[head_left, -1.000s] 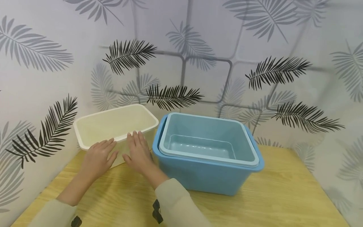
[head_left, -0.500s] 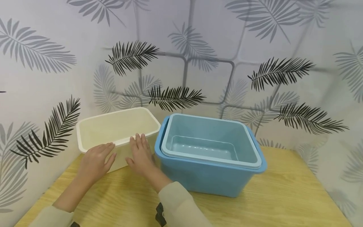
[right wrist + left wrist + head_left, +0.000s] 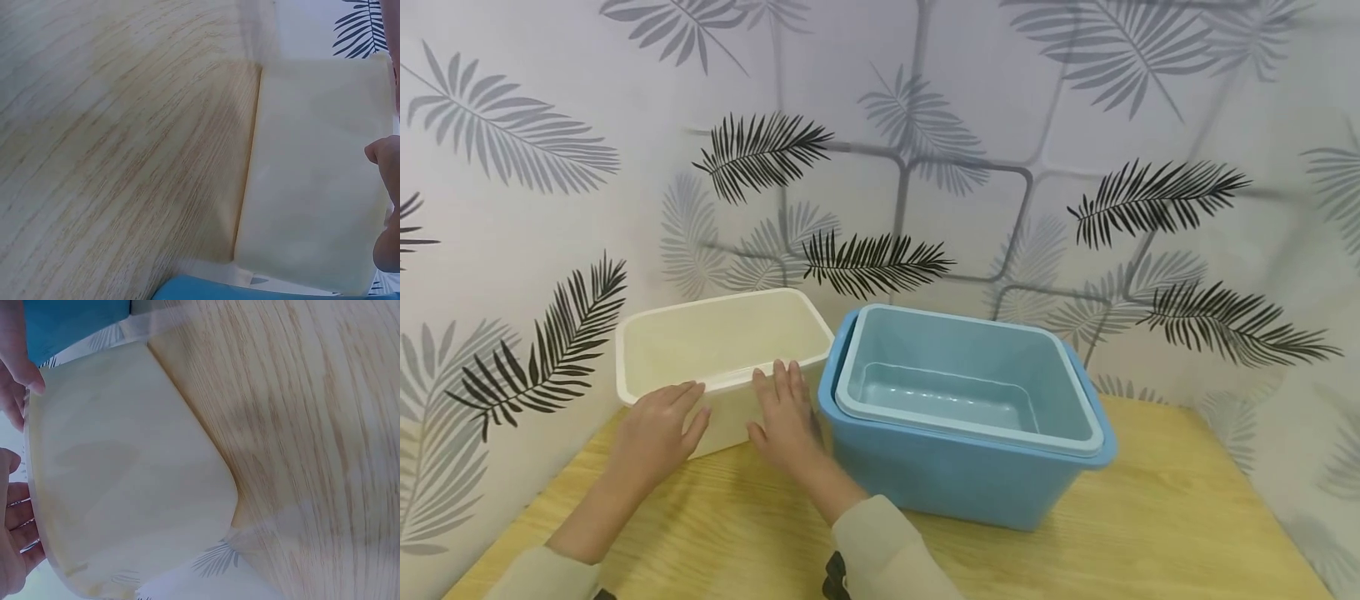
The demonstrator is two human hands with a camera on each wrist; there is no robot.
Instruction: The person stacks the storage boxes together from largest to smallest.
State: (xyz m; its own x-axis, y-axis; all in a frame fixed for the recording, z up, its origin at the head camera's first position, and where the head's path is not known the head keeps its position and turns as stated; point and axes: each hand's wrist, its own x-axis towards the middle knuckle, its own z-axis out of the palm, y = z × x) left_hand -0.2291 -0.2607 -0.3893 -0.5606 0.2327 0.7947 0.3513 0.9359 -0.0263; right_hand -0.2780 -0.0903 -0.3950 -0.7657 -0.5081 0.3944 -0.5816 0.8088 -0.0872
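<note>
A cream plastic bin point(image 3: 730, 408) stands upright on the wooden table, its rim facing up and its inside partly visible. My left hand point(image 3: 651, 433) rests on the left part of the bin's near rim, fingers over the edge. Further right along that rim lies my right hand point(image 3: 786, 421), its fingers extended and the thumb against the outer wall. In the left wrist view, fingers of the left hand point(image 3: 19, 528) show behind the rim. Just right of the cream bin, a light blue bin point(image 3: 955, 396) sits inside a larger blue bin point(image 3: 955, 479).
The wooden table point(image 3: 1157, 508) extends in front of and to the right of the bins. A wall with leaf-patterned covering point(image 3: 970, 108) closes off the back and both sides.
The head view has shifted slightly. Against the wall, the cream bin has moved a little nearer and to the right, with both hands still on its rim. The blue bins have stayed put.
</note>
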